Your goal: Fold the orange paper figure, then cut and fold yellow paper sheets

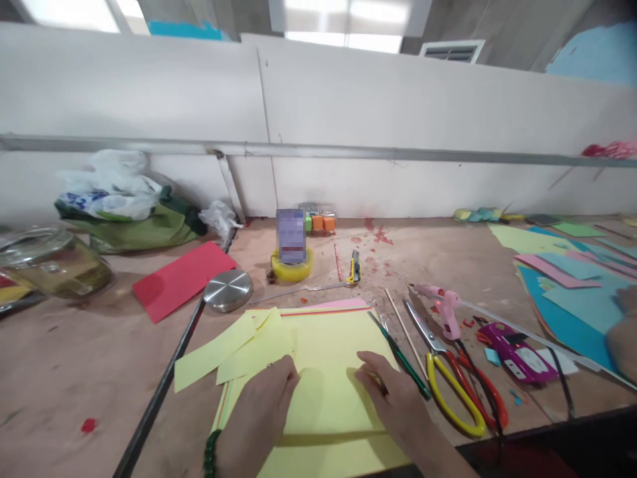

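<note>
A stack of yellow paper lies in front of me, with red and pink edges showing at its far side. Yellow strips overlap its left part. My left hand rests on the stack's left side, fingers drawn together; whether anything is between them is hidden. On the right side, my right hand touches the sheet with bent, slightly parted fingers and holds nothing visible. A fold or sheet edge runs across the yellow paper between my wrists. Tweezers with green handles lie just right of the stack.
Scissors, a pink glue gun and a purple tool lie to the right. Red paper, a metal lid and a glass pot are left. Another person's hand is at the right edge.
</note>
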The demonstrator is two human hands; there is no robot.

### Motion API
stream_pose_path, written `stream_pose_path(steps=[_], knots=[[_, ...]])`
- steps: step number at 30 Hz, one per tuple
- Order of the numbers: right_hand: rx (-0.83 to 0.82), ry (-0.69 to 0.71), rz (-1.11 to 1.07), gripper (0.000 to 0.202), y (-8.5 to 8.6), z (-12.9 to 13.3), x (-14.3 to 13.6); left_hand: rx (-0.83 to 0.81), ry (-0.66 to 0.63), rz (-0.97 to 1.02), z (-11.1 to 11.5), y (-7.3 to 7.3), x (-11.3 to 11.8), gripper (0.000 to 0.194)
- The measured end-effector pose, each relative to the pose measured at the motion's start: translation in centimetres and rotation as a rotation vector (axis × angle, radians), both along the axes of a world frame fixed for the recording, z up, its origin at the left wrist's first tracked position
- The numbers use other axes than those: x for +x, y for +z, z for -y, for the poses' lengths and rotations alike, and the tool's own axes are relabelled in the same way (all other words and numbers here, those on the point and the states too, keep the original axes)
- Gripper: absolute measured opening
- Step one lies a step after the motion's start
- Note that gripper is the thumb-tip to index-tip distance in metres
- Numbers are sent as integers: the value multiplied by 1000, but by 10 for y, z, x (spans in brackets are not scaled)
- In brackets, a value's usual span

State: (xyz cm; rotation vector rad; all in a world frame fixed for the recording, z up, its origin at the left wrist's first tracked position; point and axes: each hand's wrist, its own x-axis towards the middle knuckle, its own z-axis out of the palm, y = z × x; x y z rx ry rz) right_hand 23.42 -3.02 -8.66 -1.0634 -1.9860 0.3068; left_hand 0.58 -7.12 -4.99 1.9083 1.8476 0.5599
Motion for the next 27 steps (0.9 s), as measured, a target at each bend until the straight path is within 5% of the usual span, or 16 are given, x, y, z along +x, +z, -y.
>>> stream_pose_path(steps=[8, 11, 13, 17, 23, 27], knots=[[-44, -3, 102, 23, -8, -2, -1, -49, -161, -368, -16, 10, -1, 21], [-77, 5, 143, 24, -10, -1, 0, 46, -196, -357, -21, 21, -2, 30], [-92, 0, 162, 23, -10, 0, 1, 99, -344, -262, -19, 27, 2, 34], [-89, -6, 159, 22, -11, 0, 1, -54, -616, -86, -6, 28, 13, 38], [-193, -21, 107, 18, -7, 0, 2, 2, -613, -89, 6, 14, 11, 56], [-260, -22, 77, 20, -2, -1, 2, -47, -635, -80, 6, 22, 6, 52]])
